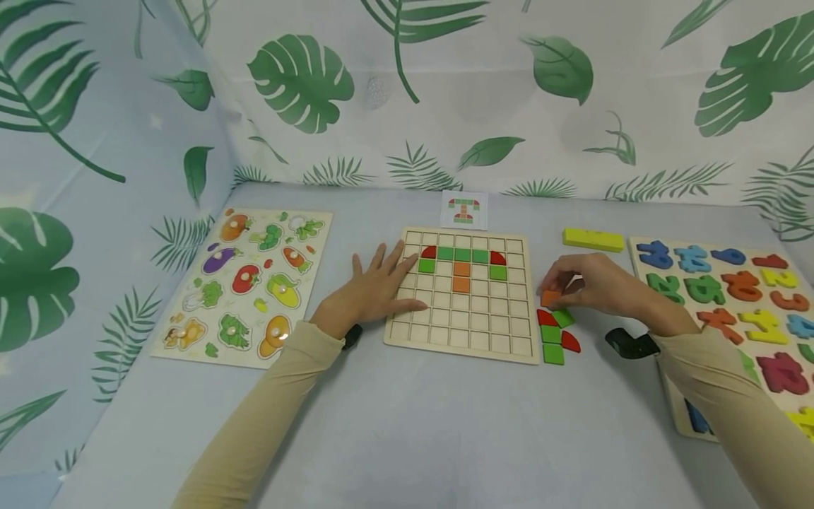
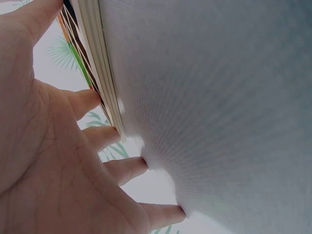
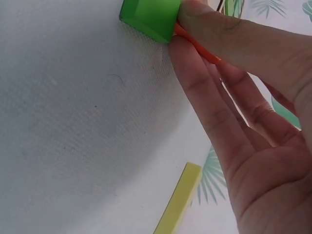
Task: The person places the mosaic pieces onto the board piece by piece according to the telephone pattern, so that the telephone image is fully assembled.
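A wooden grid board [image 1: 461, 336] lies in the middle with red, green and orange tiles in its upper cells. My left hand [image 1: 369, 293] rests spread over its left edge, thumb on the grid; in the left wrist view several fingertips reach past the board's side [image 2: 108, 83]. To the right of the board, my right hand [image 1: 594, 283] pinches an orange square tile [image 1: 550, 299] between thumb and fingers. A green tile [image 3: 151, 17] lies against the fingertips in the right wrist view. Below the right hand are loose green tiles [image 1: 553, 353] and red quarter-round tiles [image 1: 571, 342].
A small picture card [image 1: 464, 210] lies behind the grid board. At left is a vegetable puzzle board [image 1: 308, 272]. A yellow block [image 1: 593, 240] sits behind the right hand. The right forearm passes over a letter puzzle board [image 1: 689, 433].
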`<state>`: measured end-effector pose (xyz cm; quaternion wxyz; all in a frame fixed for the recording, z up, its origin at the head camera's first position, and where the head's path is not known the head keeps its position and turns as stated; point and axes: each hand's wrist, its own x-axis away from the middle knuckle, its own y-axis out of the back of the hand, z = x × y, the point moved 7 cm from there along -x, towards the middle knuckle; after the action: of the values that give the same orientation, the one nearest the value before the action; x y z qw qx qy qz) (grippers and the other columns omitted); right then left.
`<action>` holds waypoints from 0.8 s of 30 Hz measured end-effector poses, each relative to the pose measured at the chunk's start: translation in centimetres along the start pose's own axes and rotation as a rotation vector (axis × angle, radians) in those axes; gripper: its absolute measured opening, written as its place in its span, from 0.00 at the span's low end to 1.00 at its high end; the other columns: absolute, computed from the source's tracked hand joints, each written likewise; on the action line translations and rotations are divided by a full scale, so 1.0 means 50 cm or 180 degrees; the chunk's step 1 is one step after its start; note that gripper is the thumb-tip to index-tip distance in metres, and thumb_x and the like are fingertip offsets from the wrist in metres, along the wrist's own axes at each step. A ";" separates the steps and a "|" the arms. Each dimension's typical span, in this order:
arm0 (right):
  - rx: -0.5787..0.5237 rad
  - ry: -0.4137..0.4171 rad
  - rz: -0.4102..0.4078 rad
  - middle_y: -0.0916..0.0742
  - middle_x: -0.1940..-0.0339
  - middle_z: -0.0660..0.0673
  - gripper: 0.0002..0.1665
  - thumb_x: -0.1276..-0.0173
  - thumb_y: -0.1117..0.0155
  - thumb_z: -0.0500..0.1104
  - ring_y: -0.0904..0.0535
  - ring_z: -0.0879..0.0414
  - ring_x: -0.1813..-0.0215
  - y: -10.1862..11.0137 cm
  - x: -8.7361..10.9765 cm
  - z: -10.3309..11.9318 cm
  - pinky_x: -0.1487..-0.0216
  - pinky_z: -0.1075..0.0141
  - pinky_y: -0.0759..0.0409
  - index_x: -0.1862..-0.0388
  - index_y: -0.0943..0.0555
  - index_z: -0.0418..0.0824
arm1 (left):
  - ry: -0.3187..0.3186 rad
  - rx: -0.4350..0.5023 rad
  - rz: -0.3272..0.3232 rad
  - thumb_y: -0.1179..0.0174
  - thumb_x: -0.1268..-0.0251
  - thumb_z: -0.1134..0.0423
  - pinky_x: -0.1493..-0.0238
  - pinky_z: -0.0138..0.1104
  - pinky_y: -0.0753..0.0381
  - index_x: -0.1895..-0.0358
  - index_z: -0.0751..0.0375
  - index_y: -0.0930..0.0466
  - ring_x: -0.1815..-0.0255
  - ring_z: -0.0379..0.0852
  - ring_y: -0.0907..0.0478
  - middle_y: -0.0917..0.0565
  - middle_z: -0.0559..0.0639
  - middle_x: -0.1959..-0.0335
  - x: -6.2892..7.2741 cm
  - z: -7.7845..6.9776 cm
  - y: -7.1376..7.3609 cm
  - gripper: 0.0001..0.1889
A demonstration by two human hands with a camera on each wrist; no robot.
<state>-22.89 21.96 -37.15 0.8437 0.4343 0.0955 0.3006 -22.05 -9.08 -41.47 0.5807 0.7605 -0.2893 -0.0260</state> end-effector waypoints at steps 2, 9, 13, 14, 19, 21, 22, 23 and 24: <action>0.0027 0.0021 -0.0006 0.11 0.61 0.50 0.14 0.44 0.18 0.30 0.14 0.55 0.59 0.000 0.001 0.000 0.54 0.62 0.13 0.61 0.12 0.40 | -0.0001 0.0004 0.0005 0.48 0.25 0.30 0.27 0.75 0.69 0.12 0.50 0.60 0.14 0.65 0.72 0.68 0.57 0.13 0.000 0.000 0.000 0.50; 0.0237 0.0161 -0.0115 0.12 0.63 0.54 0.14 0.44 0.19 0.29 0.15 0.56 0.60 0.018 0.004 0.015 0.56 0.62 0.12 0.63 0.12 0.43 | -0.0027 -0.0002 0.0016 0.48 0.25 0.30 0.27 0.74 0.69 0.12 0.50 0.61 0.14 0.66 0.72 0.68 0.57 0.13 -0.002 -0.005 0.000 0.50; 0.0215 0.0282 -0.0278 0.12 0.63 0.53 0.15 0.44 0.20 0.27 0.16 0.57 0.60 0.034 -0.004 0.041 0.56 0.61 0.12 0.63 0.12 0.41 | -0.0007 -0.0006 0.0034 0.49 0.25 0.30 0.27 0.74 0.70 0.12 0.50 0.62 0.14 0.65 0.72 0.69 0.57 0.13 -0.002 -0.003 -0.001 0.51; 0.0202 0.0326 -0.0315 0.12 0.64 0.53 0.15 0.44 0.20 0.26 0.16 0.57 0.61 0.036 -0.007 0.049 0.56 0.61 0.12 0.63 0.12 0.41 | -0.0004 -0.0005 0.0035 0.49 0.25 0.30 0.27 0.74 0.70 0.12 0.50 0.62 0.14 0.65 0.73 0.69 0.57 0.13 -0.002 -0.002 -0.001 0.51; 0.0151 0.0524 -0.0369 0.12 0.64 0.54 0.15 0.42 0.21 0.26 0.16 0.60 0.60 0.035 -0.029 0.095 0.54 0.60 0.12 0.62 0.13 0.42 | -0.0002 -0.0001 0.0021 0.49 0.25 0.29 0.27 0.74 0.70 0.12 0.50 0.62 0.14 0.65 0.72 0.69 0.57 0.13 -0.003 0.003 -0.002 0.51; 0.0115 0.0592 -0.0376 0.11 0.64 0.54 0.15 0.42 0.21 0.26 0.15 0.60 0.60 0.032 -0.039 0.112 0.53 0.59 0.12 0.61 0.12 0.42 | 0.0001 -0.0002 0.0025 0.49 0.25 0.29 0.27 0.74 0.70 0.12 0.50 0.62 0.14 0.65 0.72 0.69 0.57 0.13 -0.003 0.004 -0.002 0.51; 0.0103 0.0628 -0.0392 0.11 0.64 0.54 0.15 0.42 0.21 0.26 0.15 0.59 0.60 0.030 -0.044 0.120 0.53 0.58 0.12 0.61 0.12 0.43 | 0.0002 -0.0005 0.0029 0.49 0.25 0.29 0.27 0.74 0.70 0.12 0.50 0.62 0.14 0.65 0.72 0.69 0.56 0.13 -0.002 0.004 -0.002 0.51; 0.0093 0.0665 -0.0414 0.12 0.64 0.54 0.15 0.42 0.21 0.26 0.15 0.59 0.60 0.028 -0.048 0.128 0.53 0.58 0.12 0.61 0.12 0.43 | 0.0005 -0.0008 0.0033 0.49 0.25 0.29 0.27 0.74 0.70 0.12 0.49 0.62 0.14 0.65 0.72 0.69 0.56 0.13 -0.002 0.003 -0.002 0.51; 0.0070 0.0696 -0.0438 0.12 0.64 0.54 0.16 0.43 0.21 0.26 0.15 0.59 0.60 0.027 -0.053 0.135 0.53 0.58 0.12 0.61 0.12 0.42 | 0.0005 -0.0009 0.0035 0.49 0.25 0.29 0.27 0.74 0.70 0.12 0.49 0.62 0.14 0.65 0.73 0.69 0.56 0.13 -0.002 0.003 -0.001 0.51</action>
<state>-22.73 16.42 -32.28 0.8421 0.4006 0.2198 0.2865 -22.14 -9.17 -41.60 0.5822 0.7581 -0.2930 -0.0225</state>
